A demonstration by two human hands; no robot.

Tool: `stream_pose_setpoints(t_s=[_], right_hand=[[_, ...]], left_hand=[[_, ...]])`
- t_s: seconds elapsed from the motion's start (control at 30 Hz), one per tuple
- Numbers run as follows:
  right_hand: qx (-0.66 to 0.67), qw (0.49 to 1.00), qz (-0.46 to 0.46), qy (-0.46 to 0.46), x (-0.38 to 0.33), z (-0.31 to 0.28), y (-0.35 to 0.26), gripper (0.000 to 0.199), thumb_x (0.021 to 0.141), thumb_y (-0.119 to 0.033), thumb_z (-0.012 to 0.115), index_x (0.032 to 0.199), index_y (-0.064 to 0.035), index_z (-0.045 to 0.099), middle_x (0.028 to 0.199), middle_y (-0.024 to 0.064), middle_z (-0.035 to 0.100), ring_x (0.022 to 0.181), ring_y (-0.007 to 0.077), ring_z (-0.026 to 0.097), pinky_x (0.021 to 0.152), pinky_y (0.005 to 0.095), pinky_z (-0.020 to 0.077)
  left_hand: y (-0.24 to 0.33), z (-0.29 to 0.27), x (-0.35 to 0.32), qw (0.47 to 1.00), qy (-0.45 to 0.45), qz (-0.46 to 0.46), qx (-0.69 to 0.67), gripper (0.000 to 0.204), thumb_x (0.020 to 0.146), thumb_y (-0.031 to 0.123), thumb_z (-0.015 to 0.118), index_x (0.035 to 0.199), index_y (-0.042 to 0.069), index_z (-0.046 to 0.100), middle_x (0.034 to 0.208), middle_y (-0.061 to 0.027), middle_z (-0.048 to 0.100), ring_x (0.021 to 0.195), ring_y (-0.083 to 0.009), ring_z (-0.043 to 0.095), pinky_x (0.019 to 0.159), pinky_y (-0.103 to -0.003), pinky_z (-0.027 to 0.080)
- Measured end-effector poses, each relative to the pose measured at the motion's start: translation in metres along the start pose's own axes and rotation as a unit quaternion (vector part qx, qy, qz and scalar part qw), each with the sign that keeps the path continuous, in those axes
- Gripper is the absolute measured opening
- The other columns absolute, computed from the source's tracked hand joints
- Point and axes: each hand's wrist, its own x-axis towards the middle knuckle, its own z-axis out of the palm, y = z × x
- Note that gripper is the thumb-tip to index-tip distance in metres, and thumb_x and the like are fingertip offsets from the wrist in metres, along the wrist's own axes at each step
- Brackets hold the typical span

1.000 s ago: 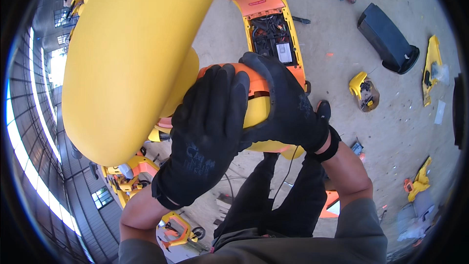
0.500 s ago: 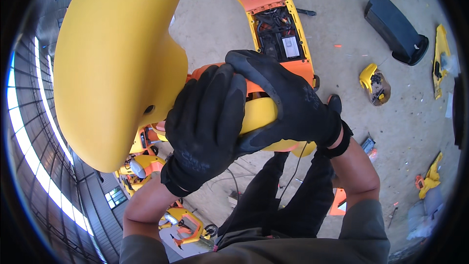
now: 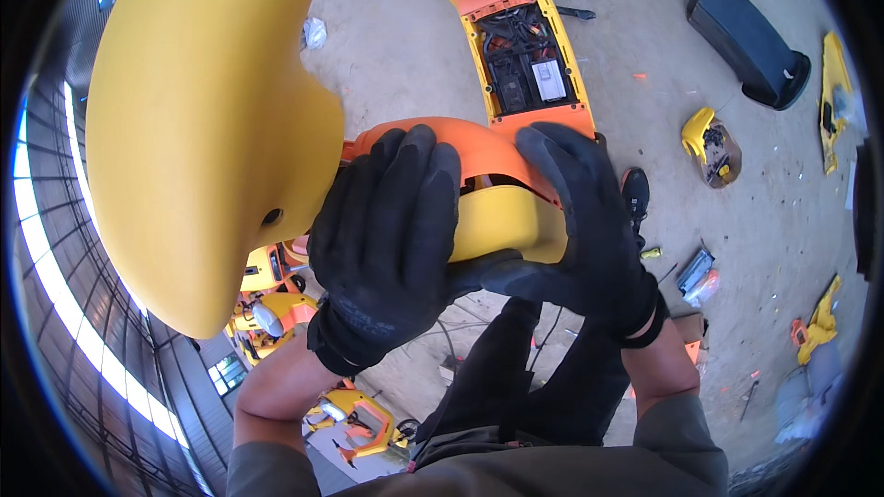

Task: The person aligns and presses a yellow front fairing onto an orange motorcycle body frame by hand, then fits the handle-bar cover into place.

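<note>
My left hand (image 3: 382, 230), in a black work glove, is closed over the left part of a curved yellow plastic panel (image 3: 497, 221) and an orange panel (image 3: 442, 133) behind it. My right hand (image 3: 589, 230), gloved alike, wraps round the right end of the same two panels, its thumb low along the yellow one and its fingers on the orange one. A dark gap shows between the panels. Close on the left rises a big smooth yellow shell (image 3: 212, 129) with a small round hole. The undersides of the panels are hidden.
Beyond my hands is a yellow-and-orange vehicle body with an open bay of wiring (image 3: 525, 55). A black plastic part (image 3: 746, 41), a box of small parts (image 3: 714, 152) and yellow panels (image 3: 833, 101) lie on the concrete floor. Similar vehicle bodies (image 3: 364, 423) stand lower left.
My right hand has slid rightward along the panels, away from my left hand, uncovering more of the yellow and orange panels. My left hand keeps its hold. The view has shifted slightly.
</note>
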Motion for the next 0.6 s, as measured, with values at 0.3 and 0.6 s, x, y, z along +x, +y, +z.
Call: stream_pose_setpoints(t_s=[0.3, 0.6], right_hand=[[-0.070, 0.990, 0.125, 0.011, -0.055, 0.020, -0.020, 0.090, 0.073, -0.025, 0.087, 0.146, -0.0002, 0.041, 0.131, 0.0210, 0.046, 0.122, 0.0384, 0.048, 0.102, 0.0480, 0.0426], [-0.046, 0.994, 0.091, 0.049, -0.061, 0.030, 0.006, 0.097, 0.063, -0.026, 0.092, 0.143, -0.0010, 0.043, 0.129, 0.0217, 0.045, 0.119, 0.0399, 0.048, 0.101, 0.0491, 0.0414]], left_hand=[[0.002, -0.003, 0.001, 1.000, -0.026, 0.009, 0.006, 0.079, 0.082, 0.057, 0.074, 0.129, -0.004, 0.058, 0.125, -0.0215, 0.065, 0.114, -0.0383, 0.063, 0.098, -0.048, 0.049], [0.011, -0.006, 0.008, 0.997, -0.055, -0.002, 0.046, 0.092, 0.072, 0.059, 0.082, 0.135, -0.002, 0.055, 0.130, -0.0222, 0.061, 0.117, -0.0389, 0.059, 0.098, -0.050, 0.046]])
